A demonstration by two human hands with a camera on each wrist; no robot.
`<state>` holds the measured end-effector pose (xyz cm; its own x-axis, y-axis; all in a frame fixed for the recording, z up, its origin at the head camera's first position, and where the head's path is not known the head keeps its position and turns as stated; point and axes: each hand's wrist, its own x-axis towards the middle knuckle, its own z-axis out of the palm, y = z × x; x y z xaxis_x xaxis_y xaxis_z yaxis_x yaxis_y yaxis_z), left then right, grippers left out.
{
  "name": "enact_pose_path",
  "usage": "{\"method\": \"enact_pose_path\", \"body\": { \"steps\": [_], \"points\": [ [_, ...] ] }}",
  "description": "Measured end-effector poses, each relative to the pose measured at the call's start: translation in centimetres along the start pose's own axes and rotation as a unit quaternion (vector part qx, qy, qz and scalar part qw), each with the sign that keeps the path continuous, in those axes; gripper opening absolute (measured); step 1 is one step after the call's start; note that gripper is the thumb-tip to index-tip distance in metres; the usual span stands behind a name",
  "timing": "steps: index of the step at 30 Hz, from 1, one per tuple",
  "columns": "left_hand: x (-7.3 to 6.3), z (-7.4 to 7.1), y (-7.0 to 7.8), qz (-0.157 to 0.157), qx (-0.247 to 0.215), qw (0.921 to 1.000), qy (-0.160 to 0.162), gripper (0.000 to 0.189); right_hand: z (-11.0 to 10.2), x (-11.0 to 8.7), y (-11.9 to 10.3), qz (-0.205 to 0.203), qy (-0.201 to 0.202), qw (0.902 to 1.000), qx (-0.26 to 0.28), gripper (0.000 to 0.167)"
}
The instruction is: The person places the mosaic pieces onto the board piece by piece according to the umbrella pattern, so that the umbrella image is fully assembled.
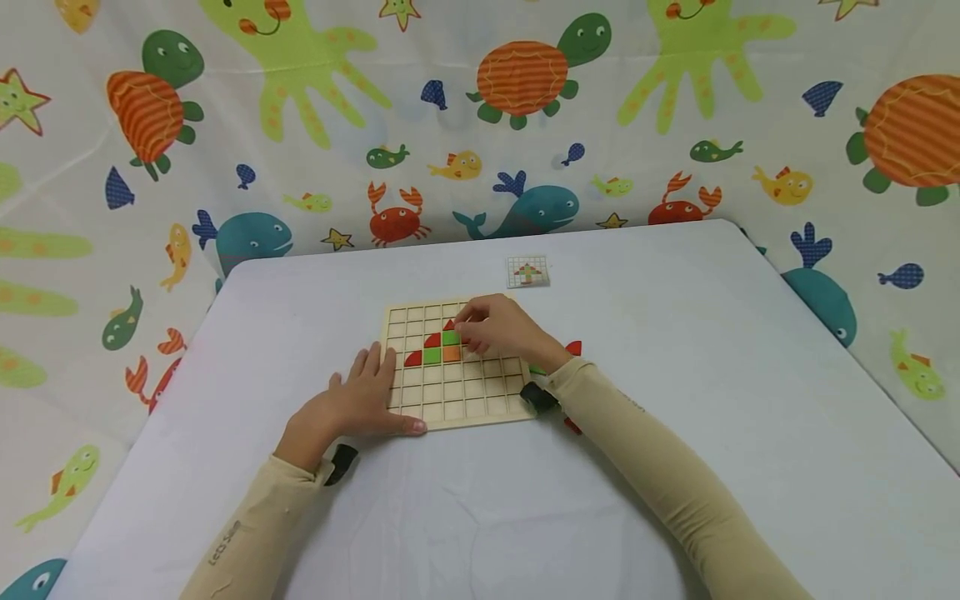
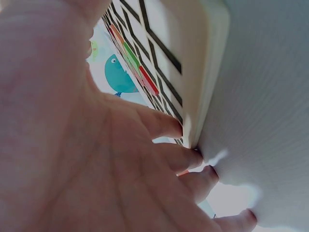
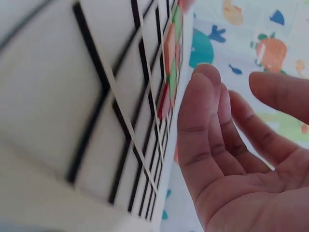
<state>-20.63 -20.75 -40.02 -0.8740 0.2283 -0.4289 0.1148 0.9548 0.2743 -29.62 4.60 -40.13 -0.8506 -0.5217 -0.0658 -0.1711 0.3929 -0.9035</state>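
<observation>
A wooden grid board (image 1: 453, 408) lies on the table. Tiles sit in its cells: red curved-edge pieces (image 1: 414, 359), a red triangle (image 1: 449, 325), green squares (image 1: 432, 356) and an orange square (image 1: 452, 353). My left hand (image 1: 360, 400) rests at the board's left side, fingers spread along the edge, thumb by the near-left corner. Over the upper middle of the board, my right hand (image 1: 498, 325) hovers beside the tiles and hides some cells. In the right wrist view its thumb stands apart from the bent fingers (image 3: 195, 125), with no tile visible between them.
Behind the board lies a small pattern card (image 1: 528, 272) with a gridded picture. Right of the board, partly under my right forearm, are loose red pieces (image 1: 573, 347) and a green piece (image 1: 536, 369). A printed sea-animal curtain (image 1: 300, 183) hangs behind the white table.
</observation>
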Motion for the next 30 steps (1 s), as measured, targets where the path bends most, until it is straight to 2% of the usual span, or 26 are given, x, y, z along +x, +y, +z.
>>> {"method": "enact_pose_path", "body": {
  "steps": [8, 19, 30],
  "points": [
    [0.1, 0.1, 0.1, -0.003, 0.002, 1.0000, 0.001, 0.142, -2.6, -0.6, 0.2, -0.005, -0.040, 0.9986, -0.032, 0.027],
    [0.0, 0.1, 0.0, -0.001, 0.004, 1.0000, 0.005, 0.139, -6.4, -1.7, 0.3, -0.011, -0.096, 0.9902, -0.101, 0.033],
    [-0.2, -0.1, 0.3, -0.003, 0.003, 1.0000, 0.002, 0.140, -8.6, -3.3, 1.6, 0.043, -0.112, 0.9774, -0.174, 0.032]
  ]
}}
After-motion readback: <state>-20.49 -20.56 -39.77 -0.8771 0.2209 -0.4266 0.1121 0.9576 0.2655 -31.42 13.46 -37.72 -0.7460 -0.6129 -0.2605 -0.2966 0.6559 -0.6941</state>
